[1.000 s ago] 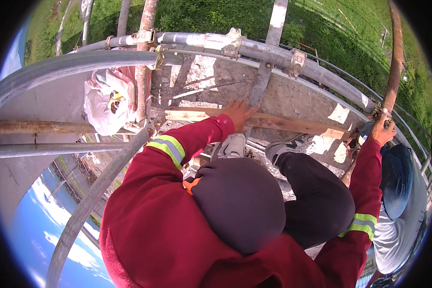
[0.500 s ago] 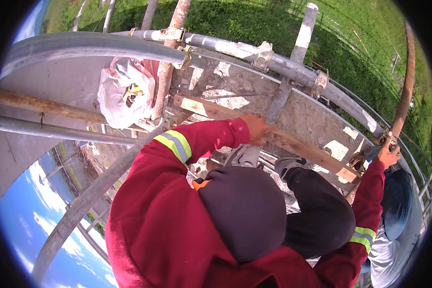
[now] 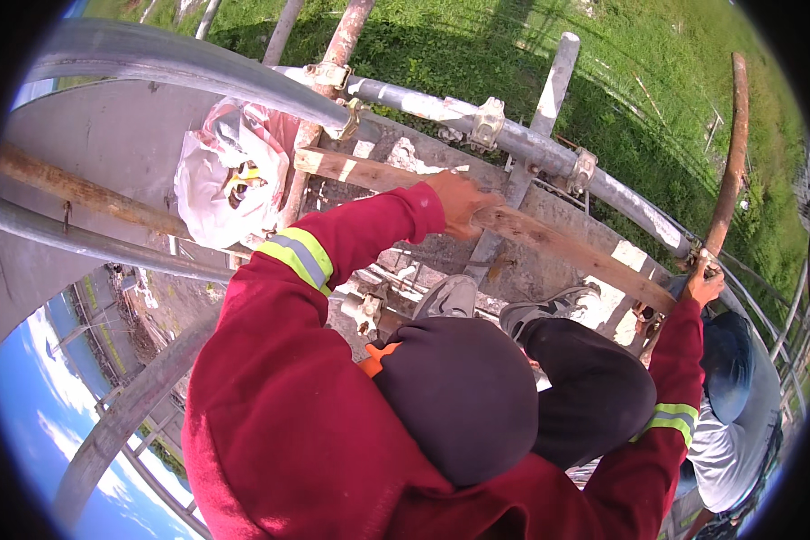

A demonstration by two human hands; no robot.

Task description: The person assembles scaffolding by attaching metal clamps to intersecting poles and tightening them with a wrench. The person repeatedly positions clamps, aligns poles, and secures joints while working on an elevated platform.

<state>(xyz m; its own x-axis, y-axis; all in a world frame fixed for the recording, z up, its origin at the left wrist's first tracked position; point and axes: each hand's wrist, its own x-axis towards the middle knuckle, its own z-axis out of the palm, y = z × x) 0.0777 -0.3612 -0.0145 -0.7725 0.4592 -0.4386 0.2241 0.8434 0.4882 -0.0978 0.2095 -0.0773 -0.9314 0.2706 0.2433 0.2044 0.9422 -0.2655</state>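
My left hand (image 3: 460, 203) is closed over a long wooden batten (image 3: 558, 243), near its middle. The batten slants from beside an upright rusty pipe (image 3: 308, 135) at the left down toward my right forearm. At the far right, my right hand (image 3: 706, 282) is wrapped round the lower part of a rusty scaffold pole (image 3: 734, 153), next to a clamp; some fingers are hidden. Below the batten are my grey shoes (image 3: 549, 306), on or over the scaffold; what bears them is partly hidden.
A white sack (image 3: 209, 193) with things inside stands at the left. A grey guard pipe (image 3: 441, 108) with couplers (image 3: 488, 123) runs along the far edge, grass below. Another person in a blue cap (image 3: 727, 364) is close at my right. A curved pipe (image 3: 135, 409) crosses the lower left.
My left hand has moved the batten away from my feet and slightly left, its left end now by the rusty pipe. My right hand stays at the pole. The view has shifted slightly.
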